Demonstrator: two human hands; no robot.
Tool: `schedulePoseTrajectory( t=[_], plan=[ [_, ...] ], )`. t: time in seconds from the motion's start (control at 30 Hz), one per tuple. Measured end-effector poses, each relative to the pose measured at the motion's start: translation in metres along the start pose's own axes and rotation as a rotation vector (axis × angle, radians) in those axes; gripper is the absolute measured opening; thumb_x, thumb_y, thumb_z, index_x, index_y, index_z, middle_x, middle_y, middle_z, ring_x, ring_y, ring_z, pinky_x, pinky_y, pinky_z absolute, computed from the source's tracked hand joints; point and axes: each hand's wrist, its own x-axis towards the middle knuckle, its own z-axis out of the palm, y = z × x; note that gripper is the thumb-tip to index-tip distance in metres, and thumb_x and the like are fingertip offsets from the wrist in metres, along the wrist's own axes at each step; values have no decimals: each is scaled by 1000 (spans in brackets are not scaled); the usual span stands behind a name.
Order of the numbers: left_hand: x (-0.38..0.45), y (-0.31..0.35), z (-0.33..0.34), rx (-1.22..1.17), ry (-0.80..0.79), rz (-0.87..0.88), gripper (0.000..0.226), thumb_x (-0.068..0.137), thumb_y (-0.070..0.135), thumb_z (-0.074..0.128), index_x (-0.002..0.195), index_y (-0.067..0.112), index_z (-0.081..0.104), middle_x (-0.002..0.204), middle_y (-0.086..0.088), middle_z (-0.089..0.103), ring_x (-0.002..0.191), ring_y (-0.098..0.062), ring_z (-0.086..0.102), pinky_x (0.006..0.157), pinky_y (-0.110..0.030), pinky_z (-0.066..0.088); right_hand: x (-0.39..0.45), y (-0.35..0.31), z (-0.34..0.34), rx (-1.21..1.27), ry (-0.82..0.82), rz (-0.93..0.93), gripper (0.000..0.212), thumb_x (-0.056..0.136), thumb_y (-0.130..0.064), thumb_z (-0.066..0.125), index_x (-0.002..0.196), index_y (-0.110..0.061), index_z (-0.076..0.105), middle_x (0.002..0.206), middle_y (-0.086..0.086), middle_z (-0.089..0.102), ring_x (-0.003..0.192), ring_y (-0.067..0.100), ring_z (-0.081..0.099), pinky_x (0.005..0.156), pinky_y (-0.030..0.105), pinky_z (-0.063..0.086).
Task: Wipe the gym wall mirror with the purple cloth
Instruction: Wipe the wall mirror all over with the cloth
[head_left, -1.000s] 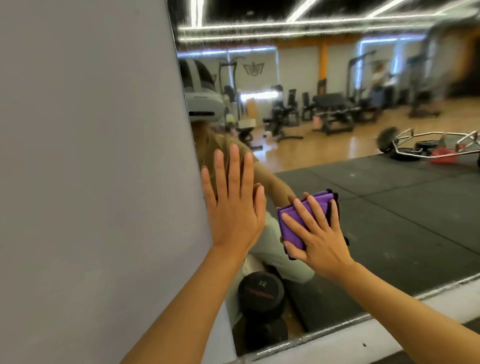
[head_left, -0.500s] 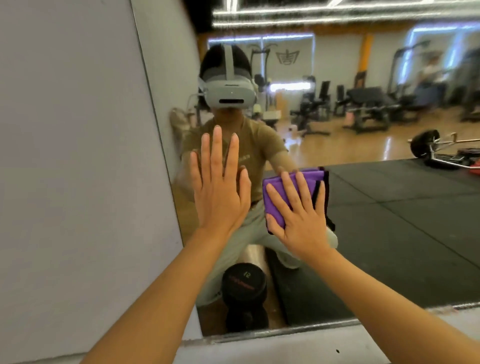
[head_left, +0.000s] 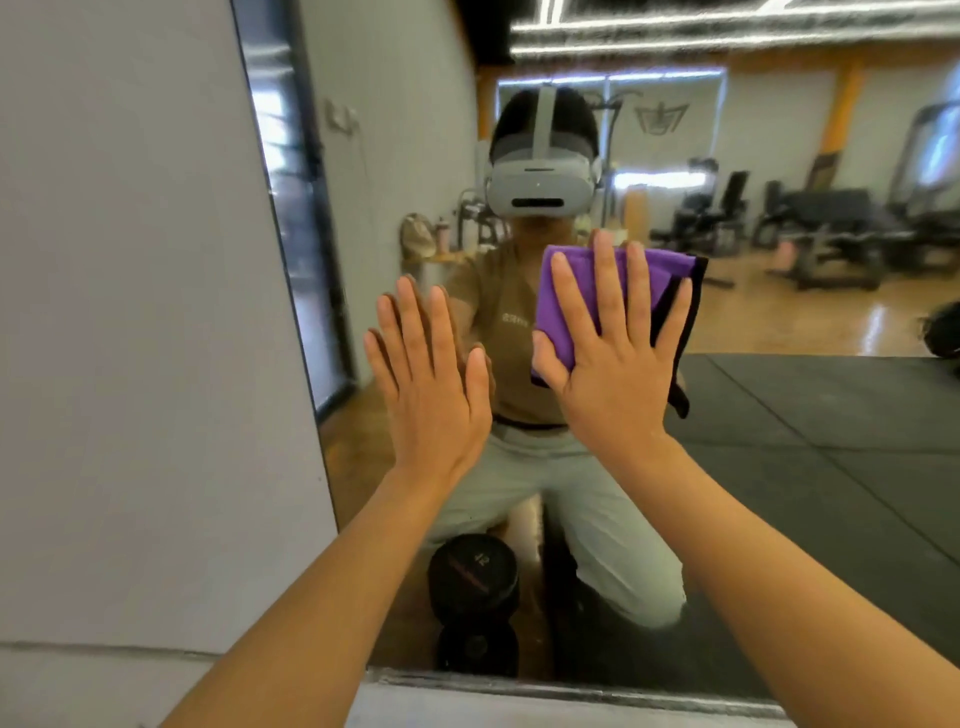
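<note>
The wall mirror (head_left: 779, 426) fills the middle and right of the view; its left edge meets a grey wall. My right hand (head_left: 613, 358) lies flat with fingers spread, pressing the folded purple cloth (head_left: 571, 291) against the glass at about chest height of my reflection. The cloth has a black edge showing on its right side. My left hand (head_left: 431, 384) rests flat on the mirror just left of the cloth, fingers up, holding nothing.
A grey wall (head_left: 130, 338) stands to the left of the mirror. A pale ledge (head_left: 519, 706) runs along the mirror's lower edge. The glass reflects a black dumbbell (head_left: 475, 577), dark floor mats and gym machines.
My right hand has slid the purple cloth upward and slightly right on the glass. The view has shifted right, so more of the mirror shows. My left hand stays flat on the mirror.
</note>
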Motion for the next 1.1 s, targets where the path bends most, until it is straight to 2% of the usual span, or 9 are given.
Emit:
schedulePoseTrajectory(
  t=[0.17,0.27,0.37,0.47,0.57,0.67,0.77,0.9,1.1],
  plan=[
    [-6,18,1,-66,-2,-80,68,106,41,30,158,0,12,165,-26,8,154,-40,3,125,-54,2,-78,3,1,51,-81,-59,63,102,-48,47,158,-26,30,166,8,21,152,33,21,121,62,9],
    [-9,29,3,-43,-72,-58,70,105,42,31,159,4,10,167,-23,3,154,-38,-2,123,-59,-1,-145,18,2,15,-210,-182,70,98,-50,48,159,-28,22,169,5,8,155,31,10,122,60,3],
    [-8,37,6,-18,-110,-71,71,105,46,27,160,7,5,167,-20,-2,154,-38,-5,121,-63,-4,-163,25,1,-5,-256,-219,70,97,-52,45,158,-29,22,170,1,1,156,28,3,123,57,0],
    [-9,36,6,11,-122,-75,72,105,49,23,160,7,3,167,-20,-3,154,-38,-6,120,-63,-6,-138,30,-3,15,-228,-231,69,98,-51,47,159,-30,24,169,2,8,156,27,9,123,56,1],
    [-10,37,7,31,-128,-76,72,106,51,15,160,6,0,166,-23,-3,154,-41,-5,120,-64,-5,-69,41,-8,32,-112,-120,64,101,-51,45,158,-27,29,166,6,20,153,32,21,122,59,8],
    [-10,45,9,6,-116,-108,70,106,46,19,159,7,-2,166,-24,-2,153,-43,-3,120,-66,-2,1,56,-12,13,-39,-33,61,104,-51,42,158,-24,33,164,9,22,152,34,22,120,64,14],
    [-9,49,10,1,-113,-130,69,106,49,11,159,8,-3,166,-24,-2,153,-43,-3,120,-66,-2,10,60,-15,1,-15,-2,59,104,-49,41,157,-24,34,164,9,24,152,34,22,119,65,17],
    [-9,46,12,-5,-139,-140,72,104,53,5,159,8,-7,167,-21,-7,154,-39,-8,120,-65,-5,-65,58,-13,12,-81,-39,61,103,-50,41,158,-24,32,165,10,22,152,36,21,120,64,11],
    [-8,51,11,17,-167,-160,82,102,61,9,158,5,-8,166,-23,-9,153,-42,-10,119,-67,-3,-175,82,-9,-26,-237,-191,74,97,-51,46,161,-32,16,169,1,10,156,29,9,122,59,3]
  ],
)
